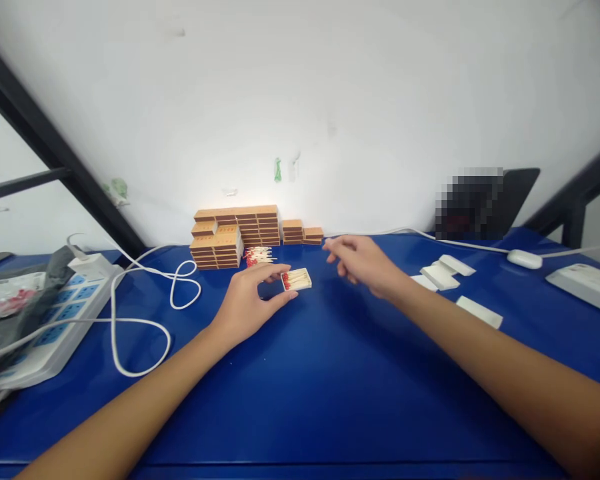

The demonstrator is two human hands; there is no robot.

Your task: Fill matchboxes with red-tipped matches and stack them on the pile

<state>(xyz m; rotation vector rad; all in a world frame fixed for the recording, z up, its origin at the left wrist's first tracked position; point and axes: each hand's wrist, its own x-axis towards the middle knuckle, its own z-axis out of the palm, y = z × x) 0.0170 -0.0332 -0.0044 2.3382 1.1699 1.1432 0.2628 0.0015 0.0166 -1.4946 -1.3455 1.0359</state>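
Across the bare near half of a blue table, two forearms reach toward the far side, watched by me from a remote station. At left, a white power strip lies beside a looping white cable; at right, several pale card pieces lie scattered, too small for me to tell which way up they sit. Near the middle, the left hand has thumb and fingers closed about the left end of a small white tray, which rests on or just above the table, I cannot tell which, and holds matches with their red heads to the left. To its right, the right hand hangs over the table, well apart from the left, its fingers loosely bent and spread from one another, with nothing I can see between them. I judge the tray light, thin-walled and easily crushed, best taken lightly by its two long sides and kept level, since the slim, smooth, brittle sticks would slide out if it tipped. Just beyond the left fingers sits a loose match pile, heads mostly left. Farther back, a large matchbox stack and two smaller stacks to its right stand near a white wall.
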